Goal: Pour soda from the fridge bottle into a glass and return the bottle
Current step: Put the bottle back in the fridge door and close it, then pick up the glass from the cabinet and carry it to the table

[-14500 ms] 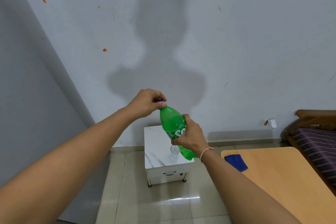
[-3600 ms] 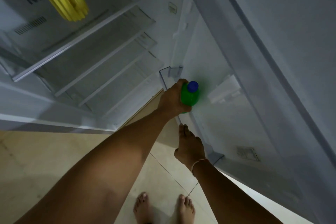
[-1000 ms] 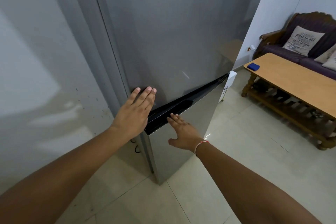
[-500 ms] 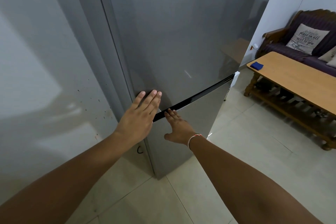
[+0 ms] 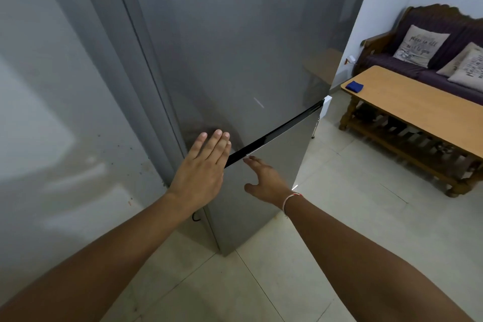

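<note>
The grey fridge (image 5: 243, 42) stands in front of me with both doors closed; a dark gap (image 5: 274, 132) runs between the upper and lower door. My left hand (image 5: 202, 165) is flat and empty at the upper door's lower left corner, fingers together and stretched. My right hand (image 5: 265, 180) is open and empty, palm toward the lower door just under the gap. The green soda bottle and the glass are not in view.
A wooden coffee table (image 5: 418, 110) with a blue cloth (image 5: 354, 86) stands at the right. Behind it is a dark sofa (image 5: 428, 60) with cushions. A white side table's corner (image 5: 326, 106) shows past the fridge. A pale wall (image 5: 52, 112) is at the left, tiled floor below.
The gap between the doors has narrowed as the fridge door closed. Both hands stay flat and empty at the doors; my left hand has eased back slightly.
</note>
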